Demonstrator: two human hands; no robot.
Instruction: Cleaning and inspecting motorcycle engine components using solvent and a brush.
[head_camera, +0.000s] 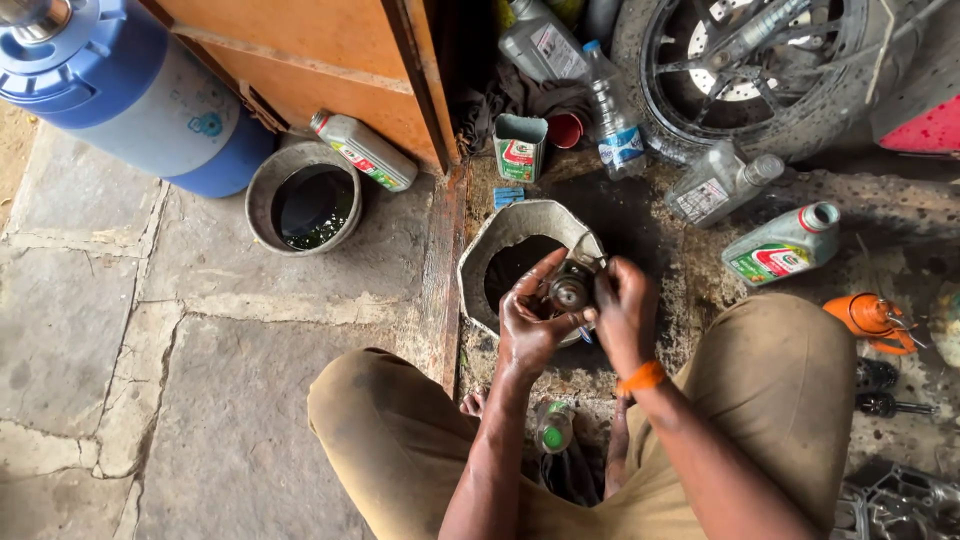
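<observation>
— What are the fingers doing?
— Both the left hand (528, 325) and the right hand (625, 315) grip a small dark metal part (571, 292), held between them.
— Where is it?
— Just above an oily octagonal metal pan (480, 262) on the floor; grey oil bottles (780, 246) lie near.

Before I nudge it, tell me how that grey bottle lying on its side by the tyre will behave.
The grey bottle lies on its side, so a push would probably make it slide or rock, though its flattish body may resist rolling. It looks like thin plastic, so likely light and slightly squashy. The ground around it looks dark and oily, so its surface may be slippery to grip.
</observation>
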